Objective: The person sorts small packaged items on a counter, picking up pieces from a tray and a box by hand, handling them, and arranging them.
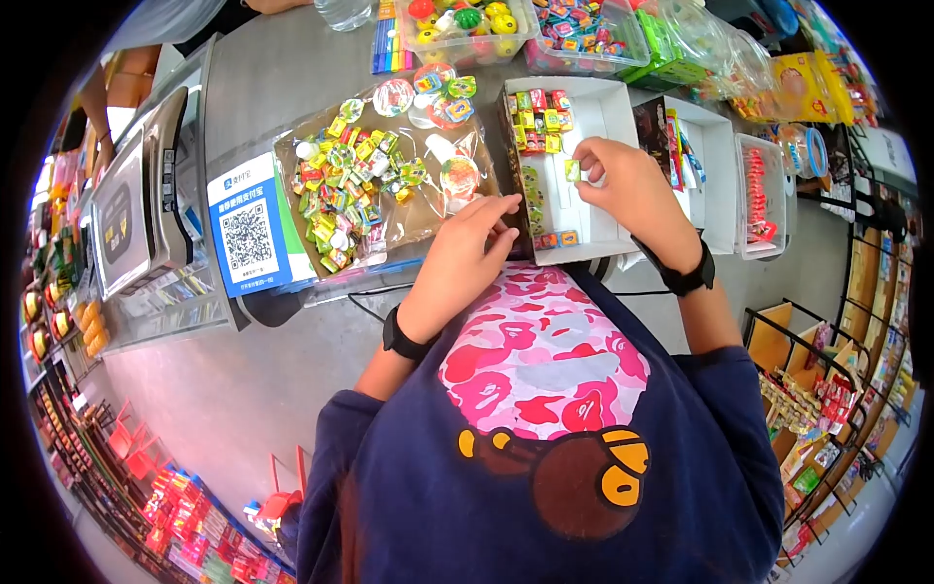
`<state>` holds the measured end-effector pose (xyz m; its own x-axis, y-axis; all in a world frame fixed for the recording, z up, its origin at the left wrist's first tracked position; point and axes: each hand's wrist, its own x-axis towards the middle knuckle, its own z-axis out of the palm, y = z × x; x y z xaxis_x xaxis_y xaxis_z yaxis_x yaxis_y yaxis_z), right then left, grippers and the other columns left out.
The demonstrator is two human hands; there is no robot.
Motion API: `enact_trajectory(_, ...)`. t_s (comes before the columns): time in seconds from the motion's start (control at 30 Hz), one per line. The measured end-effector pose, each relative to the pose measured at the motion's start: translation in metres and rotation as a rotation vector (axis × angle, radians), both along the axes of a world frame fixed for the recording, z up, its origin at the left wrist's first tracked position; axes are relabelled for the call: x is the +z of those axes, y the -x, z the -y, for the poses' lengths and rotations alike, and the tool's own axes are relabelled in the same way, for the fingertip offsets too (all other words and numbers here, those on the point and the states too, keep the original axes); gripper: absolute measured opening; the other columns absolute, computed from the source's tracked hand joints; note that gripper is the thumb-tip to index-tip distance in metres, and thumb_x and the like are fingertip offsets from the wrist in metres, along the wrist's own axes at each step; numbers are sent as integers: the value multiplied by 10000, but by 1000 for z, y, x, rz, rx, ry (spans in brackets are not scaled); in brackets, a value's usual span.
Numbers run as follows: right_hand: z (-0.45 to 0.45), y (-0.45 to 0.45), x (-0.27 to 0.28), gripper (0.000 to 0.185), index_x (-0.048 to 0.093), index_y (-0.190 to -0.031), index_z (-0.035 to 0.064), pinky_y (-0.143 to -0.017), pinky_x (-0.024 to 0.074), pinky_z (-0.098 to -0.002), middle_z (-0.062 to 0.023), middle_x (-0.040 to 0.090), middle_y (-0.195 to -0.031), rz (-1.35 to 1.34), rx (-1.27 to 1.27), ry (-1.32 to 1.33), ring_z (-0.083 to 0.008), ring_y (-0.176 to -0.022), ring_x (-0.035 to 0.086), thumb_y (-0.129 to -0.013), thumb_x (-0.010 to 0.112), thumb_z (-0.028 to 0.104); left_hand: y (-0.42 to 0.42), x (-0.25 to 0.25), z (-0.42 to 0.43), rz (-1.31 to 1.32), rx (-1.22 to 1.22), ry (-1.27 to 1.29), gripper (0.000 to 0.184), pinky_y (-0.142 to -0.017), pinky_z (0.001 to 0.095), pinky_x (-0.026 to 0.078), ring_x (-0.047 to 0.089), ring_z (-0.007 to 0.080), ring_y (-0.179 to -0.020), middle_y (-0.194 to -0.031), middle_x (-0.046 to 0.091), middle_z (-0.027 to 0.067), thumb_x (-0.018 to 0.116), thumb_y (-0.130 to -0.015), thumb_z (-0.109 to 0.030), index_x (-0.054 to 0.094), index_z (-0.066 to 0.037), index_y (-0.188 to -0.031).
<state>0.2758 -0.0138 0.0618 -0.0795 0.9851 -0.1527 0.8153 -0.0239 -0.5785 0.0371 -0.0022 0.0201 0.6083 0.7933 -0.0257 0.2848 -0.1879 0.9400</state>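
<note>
"So, where is the small pale-green piece (573, 171)?"

"Pinched between the thumb and fingertips of the right hand (618, 180), above the white-lined box (608, 119). A fingertip hold probably suits something that tiny; a full fist would likely hide it."

"And the left hand (465, 251)?"

"Loosely curled by the box's left wall, its fingers bent. I can't tell whether it grips anything or actually touches the cardboard."

"Why would the box sit so near the person's body?"

"Perhaps for easy reach: both wrists bend over it without stretching. Inside, a block of colourful pieces (541, 122) stands in rows at the far left corner, and a short row (556, 239) lies along the near edge. Such neat packing presumably stops them from rolling about."

"What else is around?"

"Just left, loose wrapped pieces (355, 190) lie heaped on brown card with see-through plastic about them. Beyond that is a blue QR sign (243, 238) on the surface (268, 107)."

"Anything in the way?"

"A second box (718, 185) stands close on the right, with a tub of red pieces (757, 190) past it, so sideways room looks tight. Two toy-filled tubs (469, 52) line the far side."
</note>
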Motion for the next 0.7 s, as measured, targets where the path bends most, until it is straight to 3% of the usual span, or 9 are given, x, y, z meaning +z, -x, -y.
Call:
enact_trajectory(0.2,-23,-3,4,310,597,-1017,1,-693,518,-381,-151,659,-908,-8,21,-60,-285,-790,660,-742,698,102,-3,0,1,-5,-53,34,363,-720,322,522,650,213,-821,-1037,641,149,619,-857,-12,562,21,-1214)
enact_trajectory(0.27,-39,-2,2,324,594,-1037,18,-719,510,-405,-147,654,-905,61,62,-224,-303,-820,650,-745,693,116,-3,1,1,2,-55,39,356,-727,325,522,649,214,-830,-1040,638,153,611,-859,-7,562,25,-1210)
enact_trajectory(0.4,-71,2,-13,269,594,-1025,52,-723,503,-435,-133,656,-893,200,113,-231,-338,-843,639,-776,657,132,-3,-3,2,24,-48,30,358,-733,326,522,644,218,-827,-1042,634,154,604,-860,0,555,29,-1214)
enact_trajectory(0.7,-86,4,-28,251,617,-1020,44,-710,506,-464,-175,665,-862,228,112,-175,-373,-825,639,-781,638,118,0,-7,7,35,-52,82,423,-757,327,519,631,226,-826,-1087,615,150,600,-871,-6,508,15,-1284)
